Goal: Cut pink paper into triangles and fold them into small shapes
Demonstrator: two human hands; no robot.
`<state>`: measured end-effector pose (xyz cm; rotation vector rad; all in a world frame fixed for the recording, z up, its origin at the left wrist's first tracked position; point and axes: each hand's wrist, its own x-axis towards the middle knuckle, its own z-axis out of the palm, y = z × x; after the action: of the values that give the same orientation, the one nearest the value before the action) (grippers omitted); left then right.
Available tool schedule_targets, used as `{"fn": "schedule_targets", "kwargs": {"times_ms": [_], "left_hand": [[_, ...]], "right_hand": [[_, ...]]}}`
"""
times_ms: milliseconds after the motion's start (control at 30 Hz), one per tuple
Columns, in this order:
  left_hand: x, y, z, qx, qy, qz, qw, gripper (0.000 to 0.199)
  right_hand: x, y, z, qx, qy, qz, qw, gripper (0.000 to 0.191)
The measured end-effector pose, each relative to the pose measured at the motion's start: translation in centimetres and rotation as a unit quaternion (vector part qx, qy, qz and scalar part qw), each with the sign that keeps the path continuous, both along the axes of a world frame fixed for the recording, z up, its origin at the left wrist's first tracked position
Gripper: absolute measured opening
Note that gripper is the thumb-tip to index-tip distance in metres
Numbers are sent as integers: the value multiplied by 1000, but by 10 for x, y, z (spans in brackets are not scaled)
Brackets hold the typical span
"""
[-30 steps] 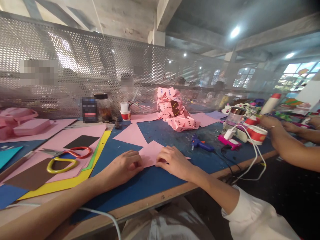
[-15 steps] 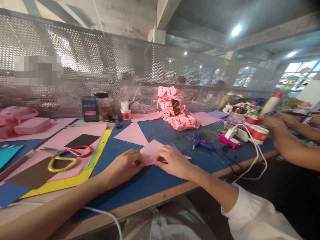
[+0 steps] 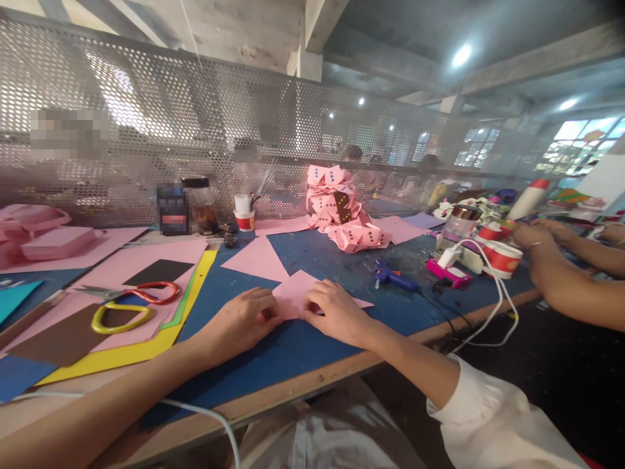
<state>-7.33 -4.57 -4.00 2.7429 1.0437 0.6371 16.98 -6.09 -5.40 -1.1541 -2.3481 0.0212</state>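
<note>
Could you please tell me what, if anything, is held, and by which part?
The left grip and right grip touch a flat, pink, paper-like sheet along its near edge; whether pinched or pressed cannot be told.

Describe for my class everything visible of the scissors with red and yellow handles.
Scissors with one red and one yellow looped, plastic-looking handle and grey, metallic-looking blades. They lie on layered coloured sheets, blades pointing left, loops spread apart. The yellow loop overlaps the dark brown flat sheet. The left grip is apart.
</note>
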Motion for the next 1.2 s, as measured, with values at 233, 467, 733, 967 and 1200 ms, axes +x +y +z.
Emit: {"fn": "schedule_targets", "kwargs": {"times_ms": [233,467,733,967,1200], "left_hand": [[1,1,-1,-26,9,19,999,16],[3,2,-4,-18,8,32,999,21],[2,4,-4,-15,16,56,998,23],[-3,3,3,-53,22,59,997,17],[-11,10,6,-116,24,75,990,24]], "right_hand": [[0,-1,0,-6,9,-5,1000,14],[-1,-2,-2,-7,10,-18,1000,15],[-2,-2,-1,-11,6,-22,1000,16],[-1,-2,-1,-11,4,-24,1000,14],[-1,-3,-1,-7,3,-27,1000,16]]}}
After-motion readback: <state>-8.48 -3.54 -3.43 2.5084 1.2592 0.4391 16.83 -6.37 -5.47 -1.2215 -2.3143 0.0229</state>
